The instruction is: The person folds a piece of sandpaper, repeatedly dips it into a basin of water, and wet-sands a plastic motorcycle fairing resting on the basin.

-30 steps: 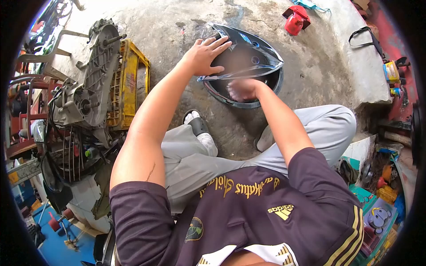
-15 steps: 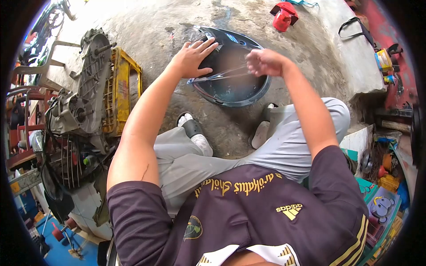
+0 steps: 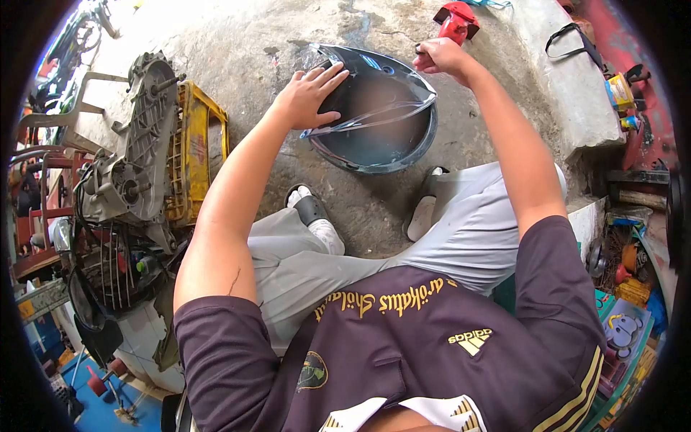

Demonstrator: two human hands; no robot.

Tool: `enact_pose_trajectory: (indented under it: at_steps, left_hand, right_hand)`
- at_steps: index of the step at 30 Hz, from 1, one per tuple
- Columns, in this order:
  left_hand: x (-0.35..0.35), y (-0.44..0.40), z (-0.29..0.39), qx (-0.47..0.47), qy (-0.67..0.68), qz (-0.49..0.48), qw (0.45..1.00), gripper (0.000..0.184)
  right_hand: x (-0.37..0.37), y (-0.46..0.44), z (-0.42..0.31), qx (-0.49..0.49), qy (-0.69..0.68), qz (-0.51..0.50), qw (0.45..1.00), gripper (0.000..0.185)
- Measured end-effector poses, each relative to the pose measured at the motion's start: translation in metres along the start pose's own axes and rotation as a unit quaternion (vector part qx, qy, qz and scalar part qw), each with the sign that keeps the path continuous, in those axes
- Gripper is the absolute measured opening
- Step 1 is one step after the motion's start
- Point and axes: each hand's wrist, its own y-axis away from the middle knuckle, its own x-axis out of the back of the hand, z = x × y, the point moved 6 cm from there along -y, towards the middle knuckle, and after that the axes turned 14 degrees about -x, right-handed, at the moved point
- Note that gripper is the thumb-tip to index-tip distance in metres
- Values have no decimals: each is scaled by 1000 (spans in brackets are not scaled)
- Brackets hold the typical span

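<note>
A glossy black plastic panel with pointed corners lies across a round dark basin. My left hand rests flat on the panel's left side, fingers spread. Beyond the basin's upper right rim, my right hand is raised with its fingers curled together. A small dark bit shows at those fingertips, too small to name. The inside of the basin is partly hidden by the panel and a blurred patch.
A red part lies on the concrete floor past my right hand. To the left stand a metal engine casing and a yellow crate. A concrete ledge runs along the right. My feet flank the basin's near side.
My right hand has moved up and to the right, from over the panel to past the basin's rim. My left hand has stayed on the panel.
</note>
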Motion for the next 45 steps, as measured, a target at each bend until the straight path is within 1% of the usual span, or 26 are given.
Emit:
enact_pose_trajectory:
  at_steps: [3,5,7,9,11,12,15,16,17,19,21,22,23,24,27,28,31,33,35,38,39,40,41,42,43,45]
  left_hand:
    - [4,0,0,5,-2,-2,1000,97]
    - [3,1,0,10,-3,-5,1000,97]
    - [3,1,0,6,0,6,1000,96]
    - [0,2,-3,3,1,10,1000,97]
    - [-1,1,-4,0,1,14,1000,98]
    - [0,1,-3,-1,4,17,1000,98]
    - [-1,3,-3,-3,2,23,1000,98]
    - [-1,2,-2,-6,0,28,1000,98]
    - [-1,1,-2,-6,-1,27,1000,98]
    - [-1,1,-4,-5,0,15,1000,98]
    - [1,0,-4,-3,-4,20,1000,98]
    - [1,2,-2,-7,-4,25,1000,98]
    - [1,3,0,-9,-3,23,1000,98]
    - [2,3,0,-8,-5,24,1000,98]
    - [2,2,0,-9,-11,32,999,98]
    - [2,2,0,-9,-10,30,999,98]
    - [3,1,0,-9,-6,23,1000,98]
    - [4,0,1,-8,-3,17,1000,98]
    - [6,-1,2,-4,-7,8,1000,100]
    - [9,-7,1,-6,-20,-28,999,100]
    - [14,-9,3,-7,-24,-27,999,100]
    - [15,-10,5,21,-21,-59,998,100]
    - [15,-11,6,49,-18,-91,994,100]
    - [12,-11,6,71,-25,-102,992,100]
    - [15,-15,8,73,-26,-103,992,100]
    - [14,-21,9,98,-26,-160,982,102]
  right_hand:
    - [-11,14,-6,29,32,5,999,33]
    - [-38,23,14,-11,114,-129,985,31]
    - [-74,32,48,-64,165,-219,959,31]
    - [-111,36,75,-38,342,-243,907,31]
    - [-136,30,90,26,486,-163,858,37]
    - [-153,3,115,70,519,-166,835,39]
    - [-199,-47,159,78,603,-156,778,41]
    - [-217,-59,173,76,616,-146,770,42]
    - [-228,-70,179,37,565,-112,817,41]
    - [-246,-56,168,13,505,-101,857,40]
    - [-262,-56,160,125,578,-124,797,35]
    - [-258,-45,164,-79,303,-248,917,30]
    - [-256,-26,164,-272,-17,-332,903,27]
    - [-247,-19,154,-271,-18,-330,904,27]
    - [-226,19,127,-244,-67,-433,865,18]
    - [-209,38,108,-247,-102,-401,876,18]
    - [-175,51,74,-228,-180,-404,867,21]
    - [-144,55,37,-176,-132,-313,924,21]
    - [-118,56,2,-121,-83,-232,962,20]
    - [-92,35,-30,-78,-74,-191,976,23]
    - [-84,33,-44,-34,-40,-176,983,25]
    - [-76,30,-58,11,-6,-161,987,28]
    - [-67,26,-68,14,-6,-160,987,28]
    - [-57,24,-83,107,81,-144,980,30]
    - [-53,33,-98,199,168,-127,957,33]
    - [-30,44,-112,149,100,-91,980,35]
